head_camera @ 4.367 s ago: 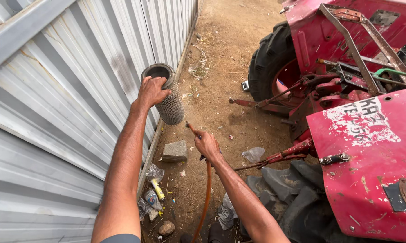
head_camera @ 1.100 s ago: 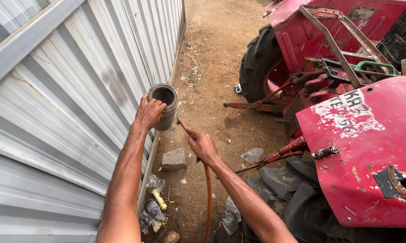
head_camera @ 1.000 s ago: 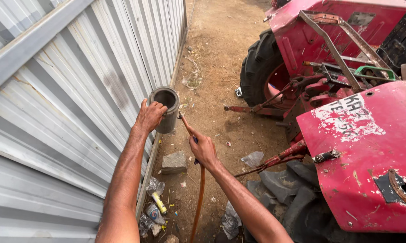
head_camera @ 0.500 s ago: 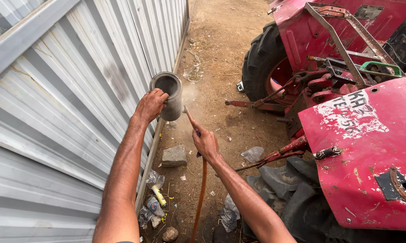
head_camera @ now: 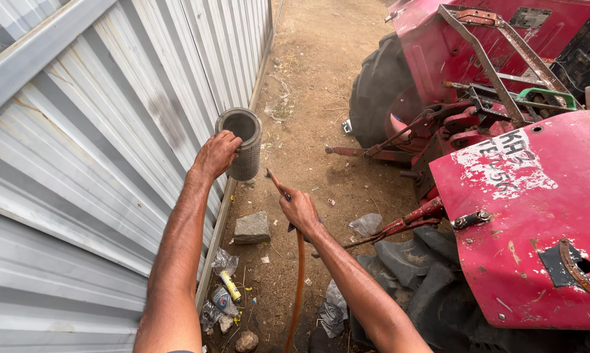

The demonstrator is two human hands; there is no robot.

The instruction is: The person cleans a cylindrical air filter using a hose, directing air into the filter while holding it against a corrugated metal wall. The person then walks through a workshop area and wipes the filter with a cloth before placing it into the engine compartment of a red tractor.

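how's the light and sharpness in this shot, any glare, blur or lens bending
Head view: hard daylight, with glare on the corrugated metal wall and the red tractor fender; sharp overall, the left hand on the mesh cylinder and the right hand on the orange hose both crisp; wide-angle bending shows at the wall's edges.

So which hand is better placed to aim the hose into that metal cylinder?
Probably the right hand: it grips the orange hose, its nozzle pointing toward the mesh cylinder the left hand holds up.
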